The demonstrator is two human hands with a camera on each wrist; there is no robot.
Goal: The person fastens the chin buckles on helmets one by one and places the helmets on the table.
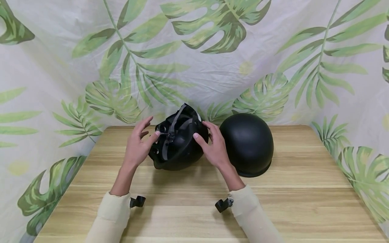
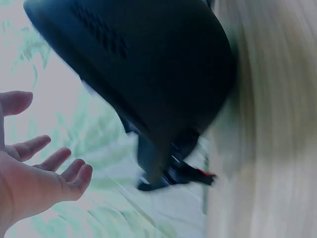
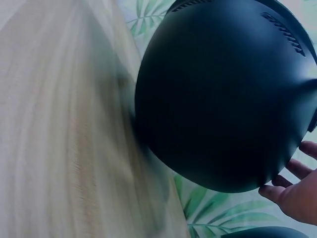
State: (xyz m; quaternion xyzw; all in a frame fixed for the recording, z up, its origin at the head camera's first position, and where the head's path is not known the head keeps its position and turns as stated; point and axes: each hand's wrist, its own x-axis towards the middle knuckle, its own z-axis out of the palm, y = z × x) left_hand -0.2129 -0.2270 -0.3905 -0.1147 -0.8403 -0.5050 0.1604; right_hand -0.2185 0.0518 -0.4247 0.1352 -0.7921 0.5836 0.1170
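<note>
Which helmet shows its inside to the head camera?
The tilted helmet between the left hand and right hand: its inner straps show, while the other helmet sits dome up, showing only its outer shell.

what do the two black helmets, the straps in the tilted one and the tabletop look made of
Tilted helmet: probably hard plastic, satin black, from its smooth surface and ridged patches.
Other helmet: low-sheen black, plastic or painted metal; its soft highlight can't settle which.
Straps: likely grey woven webbing, flat and bent.
Tabletop: wood or wood-look laminate, from its streaky grain.
</note>
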